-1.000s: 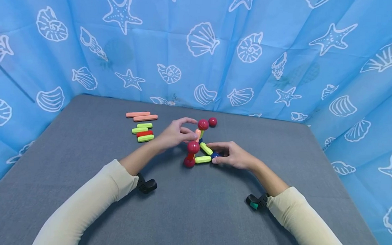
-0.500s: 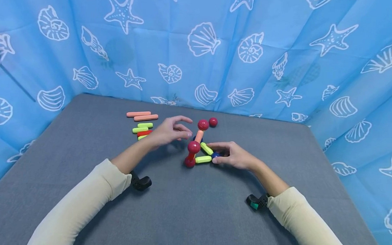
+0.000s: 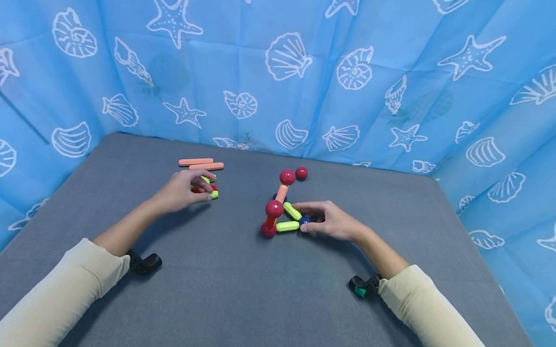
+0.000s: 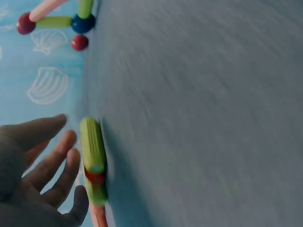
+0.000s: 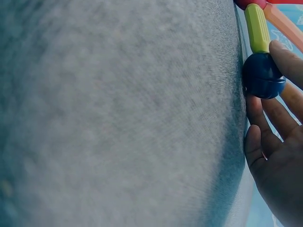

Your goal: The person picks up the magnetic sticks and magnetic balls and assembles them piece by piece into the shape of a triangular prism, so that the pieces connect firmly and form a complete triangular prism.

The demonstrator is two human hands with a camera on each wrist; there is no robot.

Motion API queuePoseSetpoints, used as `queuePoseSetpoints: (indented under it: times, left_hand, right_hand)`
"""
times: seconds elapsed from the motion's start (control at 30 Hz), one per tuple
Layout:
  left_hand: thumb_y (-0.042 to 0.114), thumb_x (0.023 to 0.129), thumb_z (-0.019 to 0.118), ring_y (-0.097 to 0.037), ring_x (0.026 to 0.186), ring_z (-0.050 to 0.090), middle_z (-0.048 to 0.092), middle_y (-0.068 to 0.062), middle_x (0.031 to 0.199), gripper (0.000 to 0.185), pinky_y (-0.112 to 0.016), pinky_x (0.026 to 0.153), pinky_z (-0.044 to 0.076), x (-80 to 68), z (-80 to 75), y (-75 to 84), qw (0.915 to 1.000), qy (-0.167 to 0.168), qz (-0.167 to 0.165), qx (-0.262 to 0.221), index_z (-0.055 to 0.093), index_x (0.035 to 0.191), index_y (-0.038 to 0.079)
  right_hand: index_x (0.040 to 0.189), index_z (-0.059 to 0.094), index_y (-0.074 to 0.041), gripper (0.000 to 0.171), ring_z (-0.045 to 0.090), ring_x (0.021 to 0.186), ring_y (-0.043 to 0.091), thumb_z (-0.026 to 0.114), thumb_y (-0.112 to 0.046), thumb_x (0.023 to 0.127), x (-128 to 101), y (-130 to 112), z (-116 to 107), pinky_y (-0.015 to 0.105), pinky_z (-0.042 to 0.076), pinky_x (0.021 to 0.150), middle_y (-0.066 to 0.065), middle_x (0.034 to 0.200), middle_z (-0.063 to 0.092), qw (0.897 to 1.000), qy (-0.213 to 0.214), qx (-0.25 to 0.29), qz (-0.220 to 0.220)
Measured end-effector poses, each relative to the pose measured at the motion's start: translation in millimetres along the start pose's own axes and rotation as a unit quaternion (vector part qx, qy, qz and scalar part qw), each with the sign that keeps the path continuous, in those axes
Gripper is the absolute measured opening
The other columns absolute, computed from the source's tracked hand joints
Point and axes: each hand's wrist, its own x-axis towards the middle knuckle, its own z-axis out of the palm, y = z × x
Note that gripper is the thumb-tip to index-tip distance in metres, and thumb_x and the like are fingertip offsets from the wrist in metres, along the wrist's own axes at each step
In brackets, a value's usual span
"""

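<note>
L hand: fingers relaxed, holding nothing, over loose sticks, far left, to pick.
R hand: pinches blue ball, steadying the stick-ball frame on surface.

Two bare hands, cream sleeves, a small black device at each wrist.

Both arms wear long, pale cream sleeves of soft, plain cloth — no print, no cuff buttons — ending short of the wrists, so the forearms are bare. The left hand and right hand carry no rings, gloves or watches. Under each sleeve end sits a rounded black wrist device; the right one shows a teal patch on its end — the left is all black.
</note>
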Motion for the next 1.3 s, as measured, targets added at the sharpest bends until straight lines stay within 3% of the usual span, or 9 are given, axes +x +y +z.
queuePoseSetpoints:
  times: [0.13, 0.3, 0.6, 0.73, 0.93, 1.03, 1.17, 1.3]
  left_hand:
    - [-0.003, 0.083, 0.076, -0.028, 0.095, 0.068, 0.071, -0.014, 0.105, 0.043, -0.049, 0.083, 0.054, -7.8, -7.0, -3.5, 0.9972, -0.023, 0.014, 0.07, 0.063, 0.124, -0.001]
    - [-0.004, 0.083, 0.074, -0.023, 0.088, 0.067, 0.07, -0.013, 0.105, 0.042, -0.045, 0.078, 0.055, -9.2, -8.1, -7.7, 0.9929, -0.034, 0.013, 0.113, 0.063, 0.124, -0.001]
    - [-0.003, 0.084, 0.075, -0.026, 0.093, 0.069, 0.07, -0.015, 0.105, 0.044, -0.048, 0.084, 0.055, -8.6, -3.9, -5.9, 0.994, -0.034, 0.011, 0.103, 0.062, 0.125, -0.001]
    - [-0.003, 0.086, 0.073, -0.026, 0.094, 0.069, 0.071, -0.014, 0.104, 0.042, -0.047, 0.083, 0.055, -6.2, 1.1, -1.4, 0.9964, -0.015, 0.02, 0.081, 0.061, 0.126, -0.002]
    - [0.001, 0.087, 0.074, -0.025, 0.098, 0.067, 0.071, -0.014, 0.107, 0.045, -0.044, 0.084, 0.055, 4.2, 12.2, 15.4, 0.999, 0.024, 0.022, -0.03, 0.058, 0.13, 0.001]
    - [0.004, 0.09, 0.072, -0.026, 0.102, 0.066, 0.07, -0.014, 0.111, 0.047, -0.043, 0.087, 0.053, 9.0, 18.8, 28.6, 0.9924, 0.017, -0.006, -0.121, 0.056, 0.133, 0.004]
    - [0.011, 0.092, 0.069, -0.025, 0.106, 0.065, 0.067, -0.016, 0.12, 0.051, -0.046, 0.095, 0.05, 14.3, 30.3, 47.6, 0.9704, -0.014, -0.066, -0.232, 0.05, 0.139, 0.007]
    - [0.015, 0.094, 0.067, -0.029, 0.113, 0.06, 0.063, -0.016, 0.126, 0.054, -0.05, 0.104, 0.044, 19.6, 43.0, 67.3, 0.9358, -0.048, -0.115, -0.33, 0.045, 0.142, 0.007]
  right_hand:
    - [0.144, 0.05, -0.002, 0.057, 0.056, 0.108, 0.027, 0.07, -0.014, 0.092, -1, -1, 0, 0.04, 0.049, 0.089, 0.014, 0.135, 0.058, 1.0, 0.0, 0.003, -0.001]
    - [0.144, 0.05, -0.002, 0.057, 0.056, 0.11, 0.027, 0.071, -0.014, 0.092, -1, -1, 0, 0.043, 0.048, 0.092, 0.014, 0.137, 0.057, 1.0, 0.0, 0.004, 0.001]
    - [0.144, 0.05, -0.001, 0.057, 0.057, 0.115, 0.028, 0.07, -0.014, 0.093, 0, -1, 1, 0.043, 0.048, 0.094, 0.015, 0.138, 0.057, 1.0, 0.001, -0.001, 0.004]
    - [0.144, 0.05, 0.0, 0.056, 0.057, 0.114, 0.028, 0.07, -0.014, 0.093, -1, -1, 2, 0.043, 0.048, 0.094, 0.015, 0.138, 0.057, 1.0, 0.001, 0.0, 0.004]
    - [0.144, 0.049, -0.001, 0.056, 0.057, 0.114, 0.027, 0.07, -0.014, 0.093, -2, -1, 2, 0.043, 0.047, 0.096, 0.015, 0.137, 0.057, 1.0, 0.0, 0.003, 0.006]
    - [0.144, 0.049, -0.001, 0.057, 0.057, 0.116, 0.027, 0.07, -0.014, 0.093, -2, -1, 2, 0.043, 0.047, 0.097, 0.015, 0.138, 0.057, 1.0, 0.0, 0.007, 0.007]
    - [0.144, 0.05, 0.0, 0.056, 0.057, 0.118, 0.028, 0.07, -0.014, 0.093, -2, -1, 2, 0.044, 0.047, 0.097, 0.015, 0.138, 0.057, 1.0, 0.003, 0.008, 0.005]
    - [0.144, 0.05, -0.001, 0.057, 0.057, 0.118, 0.028, 0.07, -0.015, 0.093, -2, -2, 1, 0.044, 0.047, 0.098, 0.015, 0.138, 0.057, 1.0, 0.003, 0.006, 0.006]
